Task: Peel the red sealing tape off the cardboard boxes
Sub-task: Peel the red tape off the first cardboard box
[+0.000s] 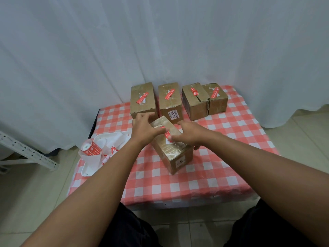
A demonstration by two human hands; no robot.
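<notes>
A cardboard box (pixel 175 157) wrapped in clear film sits slightly askew in the middle of the checked table. A strip of red sealing tape (pixel 167 134) lies on its top. My left hand (pixel 145 128) is at the box's left top edge, thumb and a finger pinching one end of the red tape. My right hand (pixel 188 135) rests on the box's right top, its thumb pressing by the tape's near end. Behind stand three more boxes, each with red tape: left (pixel 142 98), middle (pixel 170 94), right (pixel 204 101).
A white tray (pixel 89 170) at the table's left edge holds a roll of red tape (pixel 90 148) and peeled strips (pixel 106 158). The red-and-white checked cloth (pixel 204 179) covers the table. A white curtain hangs behind, a metal rack leg stands left, my knees are below.
</notes>
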